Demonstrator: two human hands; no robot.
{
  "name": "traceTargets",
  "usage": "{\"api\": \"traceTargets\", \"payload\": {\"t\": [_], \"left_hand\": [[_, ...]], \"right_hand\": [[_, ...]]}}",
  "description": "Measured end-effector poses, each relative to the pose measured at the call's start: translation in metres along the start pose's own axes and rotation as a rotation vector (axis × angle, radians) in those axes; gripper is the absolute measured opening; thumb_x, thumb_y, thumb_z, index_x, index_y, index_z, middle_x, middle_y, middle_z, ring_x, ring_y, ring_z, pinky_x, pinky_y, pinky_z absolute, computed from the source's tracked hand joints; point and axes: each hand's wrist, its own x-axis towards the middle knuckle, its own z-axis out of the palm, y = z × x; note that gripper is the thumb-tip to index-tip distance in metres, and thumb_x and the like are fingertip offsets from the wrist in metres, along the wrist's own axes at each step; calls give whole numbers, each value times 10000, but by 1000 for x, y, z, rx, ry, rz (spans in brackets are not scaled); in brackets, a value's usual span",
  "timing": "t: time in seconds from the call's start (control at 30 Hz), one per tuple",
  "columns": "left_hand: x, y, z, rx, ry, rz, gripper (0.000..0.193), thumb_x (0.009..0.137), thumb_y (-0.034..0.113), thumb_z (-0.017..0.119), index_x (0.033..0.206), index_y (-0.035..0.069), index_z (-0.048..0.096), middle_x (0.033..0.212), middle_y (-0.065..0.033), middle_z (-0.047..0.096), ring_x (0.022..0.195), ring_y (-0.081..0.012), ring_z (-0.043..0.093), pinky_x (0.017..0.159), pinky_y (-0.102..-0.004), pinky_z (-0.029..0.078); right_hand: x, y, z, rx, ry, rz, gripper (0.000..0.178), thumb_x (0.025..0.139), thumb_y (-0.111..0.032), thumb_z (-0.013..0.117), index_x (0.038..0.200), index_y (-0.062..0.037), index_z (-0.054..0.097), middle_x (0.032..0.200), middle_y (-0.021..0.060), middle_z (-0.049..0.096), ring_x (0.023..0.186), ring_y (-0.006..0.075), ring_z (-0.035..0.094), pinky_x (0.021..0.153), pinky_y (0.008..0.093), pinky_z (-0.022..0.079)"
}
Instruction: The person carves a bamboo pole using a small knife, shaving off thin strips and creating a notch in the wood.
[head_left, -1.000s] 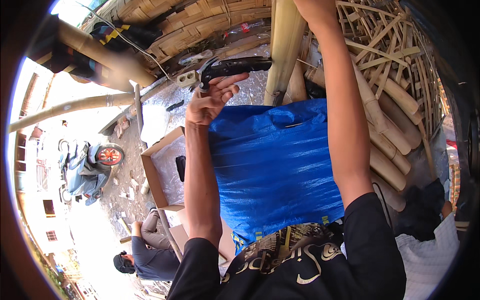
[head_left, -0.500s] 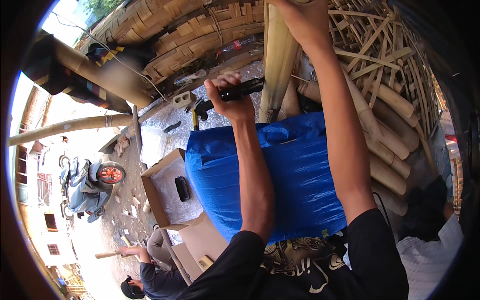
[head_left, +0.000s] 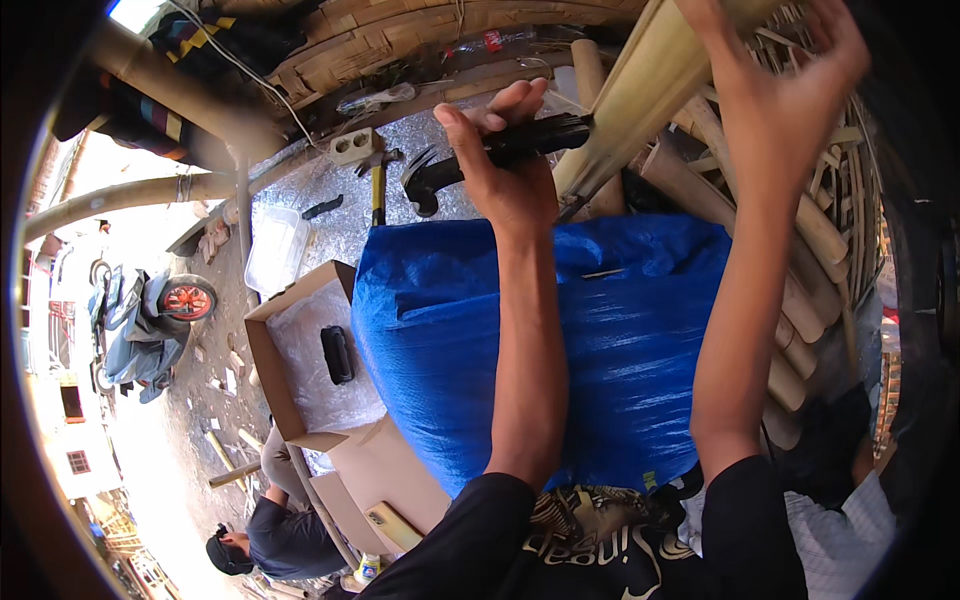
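Observation:
My left hand (head_left: pixel 520 180) grips the handle of a black claw hammer (head_left: pixel 425 190). The hammer lies sideways with its head to the left, and the handle's far end meets the edge of a split bamboo pole (head_left: pixel 640 100). That pole leans up to the right, and its top runs out of view. Around its upper part sits my right hand (head_left: pixel 785 95), thumb on the left side and fingers on the right, a little blurred. Below both arms a blue tarp (head_left: pixel 620 370) spreads over my lap.
A second hammer (head_left: pixel 378 190) with a yellow handle stands left of the tarp, near a concrete block (head_left: pixel 354 147). Left lie a cardboard box (head_left: pixel 262 350) holding a black case (head_left: pixel 338 355), a plastic tub (head_left: pixel 275 248) and a phone (head_left: pixel 393 525). Bamboo poles (head_left: pixel 690 185) lie right; another person (head_left: pixel 285 540) sits lower left.
The bamboo pole has tilted from nearly upright to leaning right, with my right hand moving right along with it. My left hand and the hammer have shifted slightly right. The view has moved too.

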Motion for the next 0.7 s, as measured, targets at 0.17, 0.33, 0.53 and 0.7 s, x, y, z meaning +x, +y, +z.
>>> {"api": "traceTargets", "payload": {"t": [0.17,0.33,0.53,0.7], "left_hand": [[-10,-15,14,20,-1,-22,513,1042,560,442,812,116,550,1052,-141,728,1094,-318,687,1007,-443,494],[-14,-11,13,130,-3,-10,513,1051,549,429,808,109,528,987,-147,734,1051,-332,706,972,-460,523],[-15,-6,14,72,85,-15,544,1070,536,371,778,103,522,799,-145,713,793,-309,727,872,-465,556],[-10,-12,-2,11,-80,49,548,1086,509,337,763,102,511,664,-133,668,602,-284,656,780,-458,564]], "right_hand": [[-87,-13,-67,183,-612,240,257,698,-73,891,885,-67,716,939,60,599,853,218,601,716,339,496],[-130,8,-46,262,-626,263,209,739,-46,844,922,-40,744,910,72,695,847,232,652,733,335,518],[-132,-6,-39,405,-575,421,153,767,-20,801,903,-22,731,864,73,704,829,230,656,730,334,517],[-134,-4,-38,440,-576,429,137,778,5,766,902,-25,716,876,77,702,820,230,659,727,334,515]]}}
